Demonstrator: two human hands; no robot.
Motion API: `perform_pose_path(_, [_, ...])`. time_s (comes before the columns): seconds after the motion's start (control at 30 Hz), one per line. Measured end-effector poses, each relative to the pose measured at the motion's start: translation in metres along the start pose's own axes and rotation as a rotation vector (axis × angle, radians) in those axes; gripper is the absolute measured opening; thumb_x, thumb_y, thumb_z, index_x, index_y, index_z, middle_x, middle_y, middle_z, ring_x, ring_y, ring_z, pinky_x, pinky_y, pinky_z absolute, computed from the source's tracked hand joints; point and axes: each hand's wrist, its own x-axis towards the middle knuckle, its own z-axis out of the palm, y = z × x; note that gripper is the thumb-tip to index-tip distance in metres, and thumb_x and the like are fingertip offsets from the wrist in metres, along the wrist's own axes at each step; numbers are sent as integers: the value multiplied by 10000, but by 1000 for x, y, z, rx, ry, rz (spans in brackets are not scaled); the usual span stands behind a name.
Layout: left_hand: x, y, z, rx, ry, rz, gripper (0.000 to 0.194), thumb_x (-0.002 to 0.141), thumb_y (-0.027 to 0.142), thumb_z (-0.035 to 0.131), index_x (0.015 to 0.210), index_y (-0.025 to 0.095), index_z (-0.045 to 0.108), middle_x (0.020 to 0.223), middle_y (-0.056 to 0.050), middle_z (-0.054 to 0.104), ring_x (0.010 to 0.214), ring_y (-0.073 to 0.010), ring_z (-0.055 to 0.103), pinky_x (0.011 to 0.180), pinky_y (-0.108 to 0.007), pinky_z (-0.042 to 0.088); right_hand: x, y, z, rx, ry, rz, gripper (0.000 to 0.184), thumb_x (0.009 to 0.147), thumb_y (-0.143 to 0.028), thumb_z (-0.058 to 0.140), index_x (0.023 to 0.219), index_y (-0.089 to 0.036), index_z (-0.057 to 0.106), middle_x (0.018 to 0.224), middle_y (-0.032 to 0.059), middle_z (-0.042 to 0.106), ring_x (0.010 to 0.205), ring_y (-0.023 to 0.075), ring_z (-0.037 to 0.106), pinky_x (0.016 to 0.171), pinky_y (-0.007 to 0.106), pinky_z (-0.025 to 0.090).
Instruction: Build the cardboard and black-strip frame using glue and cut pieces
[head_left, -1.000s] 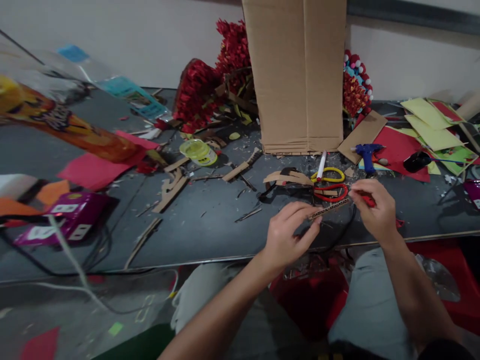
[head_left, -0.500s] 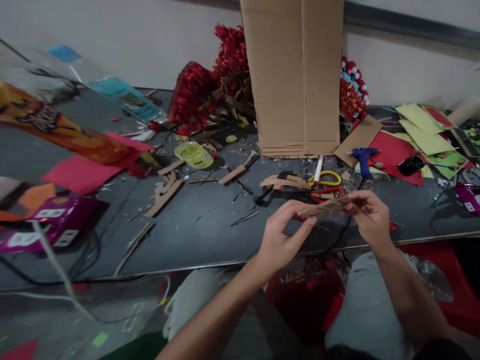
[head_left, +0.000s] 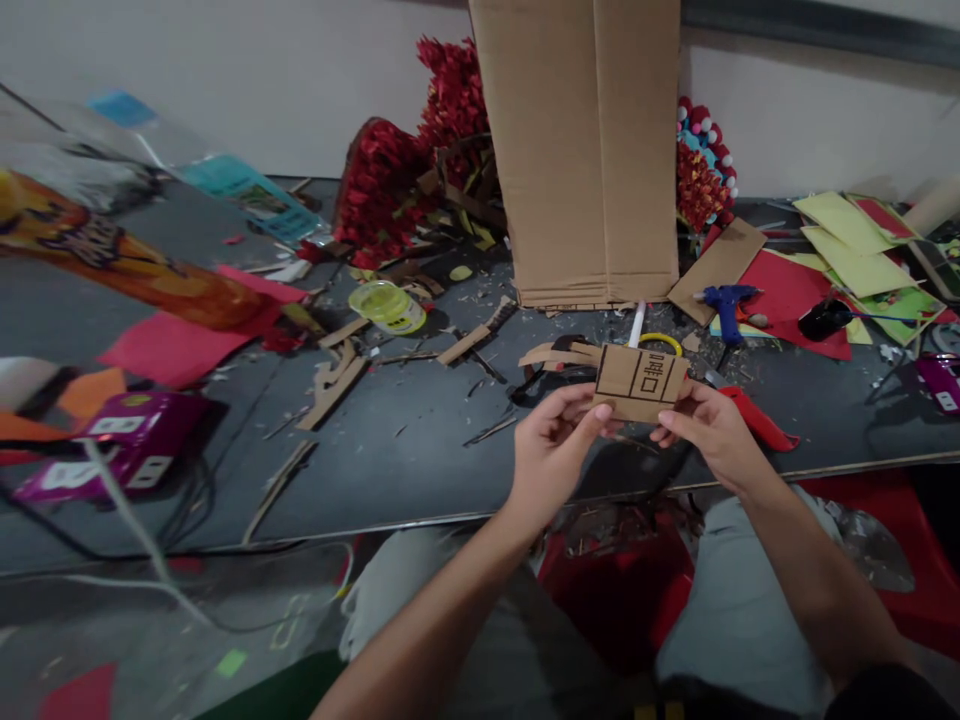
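A small cardboard piece (head_left: 637, 383) with black printed marks is held up above the table's front part. Its left lower corner is pinched by my left hand (head_left: 559, 435), thumb on the printed face. On the other side my right hand (head_left: 709, 425) grips the right lower corner. Just beyond the piece lie yellow-handled scissors (head_left: 664, 343) and a white marker (head_left: 637, 322), both partly hidden by it. Curved cardboard strips (head_left: 559, 355) rest to its left. A red-handled tool (head_left: 765, 420) lies beside my right hand, its other end partly covered.
A tall cardboard sheet (head_left: 581, 150) stands at the back. Rightward are a blue glue gun (head_left: 729, 308), a black pot (head_left: 821, 318) and coloured papers (head_left: 855, 245). To the left are a yellow-green tub (head_left: 388, 307), an orange bottle-like package (head_left: 142, 255) and a purple box (head_left: 124, 445) with cables.
The cardboard piece has turned from edge-on to showing its printed face. My hands have come closer together around it, and the red-handled tool beside my right hand now shows.
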Motion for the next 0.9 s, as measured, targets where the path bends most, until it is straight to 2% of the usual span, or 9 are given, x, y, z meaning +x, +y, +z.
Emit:
perform_pose_path(0.2, [-1, 1, -2, -60, -2, 0, 275, 795, 395, 657, 923, 153, 683, 747, -47, 744, 627, -162, 712, 565, -245, 586, 1, -1, -1, 72, 94, -35, 386, 608, -393, 792, 790, -182, 526, 660, -44, 657, 515, 79, 635, 487, 175, 521])
perform_pose_path(0.37, [-4, 1, -4, 165, 37, 152, 218, 794, 351, 663, 875, 149, 677, 762, -47, 744, 624, -136, 703, 570, -212, 571, 1, -3, -3, 62, 113, -47, 388, 607, -394, 790, 788, -182, 520, 667, -35, 671, 516, 82, 637, 489, 177, 520])
perform_pose_path(0.5, [-5, -1, -6, 330, 47, 263, 170, 791, 299, 666, 878, 153, 678, 779, -47, 746, 638, -120, 692, 617, -212, 569, 0, -1, -2, 38, 93, -60, 348, 629, -372, 776, 783, -184, 527, 660, -38, 667, 529, 90, 647, 496, 186, 531])
perform_pose_path(0.7, [-2, -2, -6, 309, 116, 260, 166, 764, 293, 695, 851, 155, 663, 740, -34, 732, 630, -114, 684, 587, -191, 555, -2, 1, 2, -44, -30, -35, 259, 633, -287, 760, 821, -177, 619, 736, 4, 712, 559, 96, 658, 495, 188, 537])
perform_pose_path(0.8, [-1, -2, -6, 297, 138, 234, 199, 756, 329, 700, 834, 152, 656, 718, -30, 723, 599, -111, 674, 555, -189, 549, -4, 4, 5, -113, -87, -38, 249, 650, -272, 740, 862, -176, 651, 791, 25, 731, 620, 119, 676, 588, 244, 584])
perform_pose_path(0.9, [-1, -3, -7, 322, 134, 246, 196, 761, 329, 693, 835, 152, 658, 698, -20, 712, 590, -107, 669, 552, -189, 551, -5, 9, 8, -161, -112, -62, 317, 668, -268, 726, 965, -191, 651, 928, 38, 741, 784, 158, 707, 776, 332, 599])
